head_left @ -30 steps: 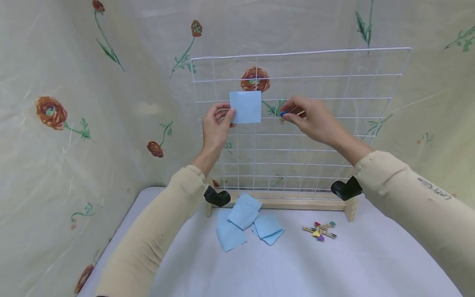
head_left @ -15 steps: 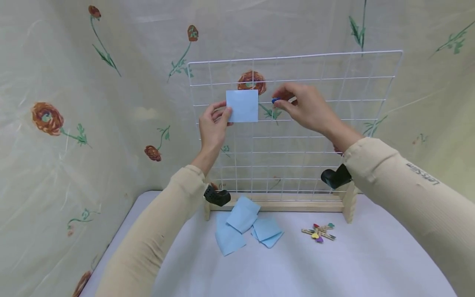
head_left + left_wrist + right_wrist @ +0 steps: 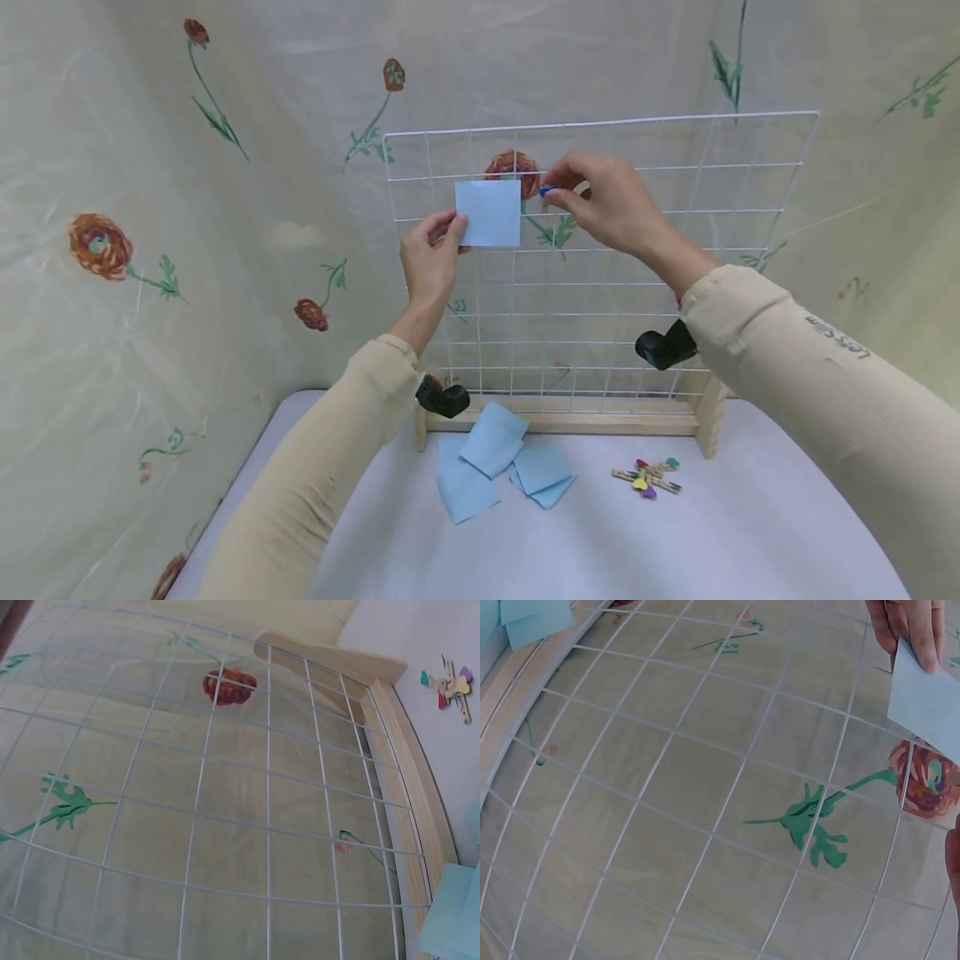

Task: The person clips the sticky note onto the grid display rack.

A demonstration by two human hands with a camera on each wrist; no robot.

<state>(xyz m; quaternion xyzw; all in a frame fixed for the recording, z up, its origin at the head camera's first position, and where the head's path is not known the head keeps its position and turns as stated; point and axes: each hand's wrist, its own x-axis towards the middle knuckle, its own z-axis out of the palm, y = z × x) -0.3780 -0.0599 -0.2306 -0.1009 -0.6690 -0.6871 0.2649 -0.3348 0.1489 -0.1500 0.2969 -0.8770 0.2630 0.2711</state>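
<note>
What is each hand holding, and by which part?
Left hand: a light-blue paper square, pinched low on its left edge. Right hand: a small blue-topped clip, pinched; exact spot unclear.

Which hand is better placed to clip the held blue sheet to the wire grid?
The right hand, I'd judge: it pinches what looks like a blue clip just right of the sheet. The left hand is occupied, gripping the sheet's left side.
</note>
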